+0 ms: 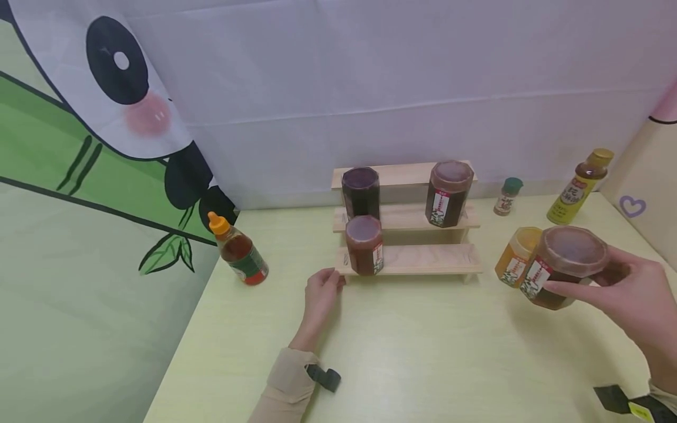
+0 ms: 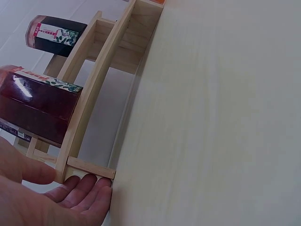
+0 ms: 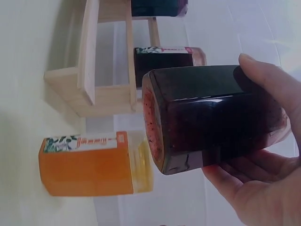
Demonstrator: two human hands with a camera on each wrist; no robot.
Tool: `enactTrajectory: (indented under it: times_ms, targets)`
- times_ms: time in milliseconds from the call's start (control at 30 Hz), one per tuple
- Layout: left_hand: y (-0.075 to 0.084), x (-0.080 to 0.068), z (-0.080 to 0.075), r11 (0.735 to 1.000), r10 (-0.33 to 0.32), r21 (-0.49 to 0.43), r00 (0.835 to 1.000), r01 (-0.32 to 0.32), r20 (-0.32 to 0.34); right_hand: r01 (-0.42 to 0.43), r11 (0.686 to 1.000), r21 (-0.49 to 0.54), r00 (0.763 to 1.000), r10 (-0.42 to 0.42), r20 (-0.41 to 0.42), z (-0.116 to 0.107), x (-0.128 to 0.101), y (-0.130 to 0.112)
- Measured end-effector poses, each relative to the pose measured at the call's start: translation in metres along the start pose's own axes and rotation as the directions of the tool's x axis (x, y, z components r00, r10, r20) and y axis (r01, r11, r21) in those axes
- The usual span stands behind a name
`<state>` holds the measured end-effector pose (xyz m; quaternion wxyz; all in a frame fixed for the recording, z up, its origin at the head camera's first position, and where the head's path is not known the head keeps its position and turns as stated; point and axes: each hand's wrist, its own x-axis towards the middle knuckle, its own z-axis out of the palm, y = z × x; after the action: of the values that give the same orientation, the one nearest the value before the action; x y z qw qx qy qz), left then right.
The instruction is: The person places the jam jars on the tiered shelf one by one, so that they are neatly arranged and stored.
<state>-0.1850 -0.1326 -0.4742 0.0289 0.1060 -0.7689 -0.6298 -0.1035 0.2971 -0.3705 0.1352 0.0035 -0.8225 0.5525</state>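
Observation:
My right hand (image 1: 637, 288) holds a dark jar (image 1: 563, 267) with a pale lid above the table, thumb on one side and fingers on the other. Just left of it, a jar of orange contents (image 3: 87, 165) stands on the table. My left hand (image 1: 321, 296) grips the lower left corner of a three-step wooden rack (image 1: 428, 260), thumb against the front board and fingers at the end piece. A reddish jar (image 1: 364, 247) sits on the bottom step near that hand. Higher up stand a dark jar (image 1: 361, 194) at left and another labelled dark jar (image 1: 448, 197) at right.
A sauce bottle with an orange cap (image 1: 243, 255) stands at the table's left side. Behind the held jar are a small green-capped shaker (image 1: 508, 197) and a yellow-labelled bottle (image 1: 576, 191). A pale cloth (image 1: 370, 76) hangs along the back.

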Motion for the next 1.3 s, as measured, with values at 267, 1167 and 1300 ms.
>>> enactTrajectory:
  times_ms: [267,1167,1300]
  targets:
    - [0.0,0.0,-0.001,1.0,0.006,-0.004,1.0,-0.006,0.004,-0.037,0.999,-0.037,0.997,0.039,0.061,0.021,0.001,-0.013]
    - [-0.001,0.001,-0.002,1.0,0.005,-0.017,1.0,-0.005,0.017,0.062,0.997,0.042,0.994,-0.066,0.087,0.13,0.039,-0.013]
    - [-0.001,0.001,-0.002,1.0,0.009,-0.013,1.0,-0.009,0.014,0.094,0.994,0.047,0.992,-0.097,0.079,0.144,0.043,-0.011]
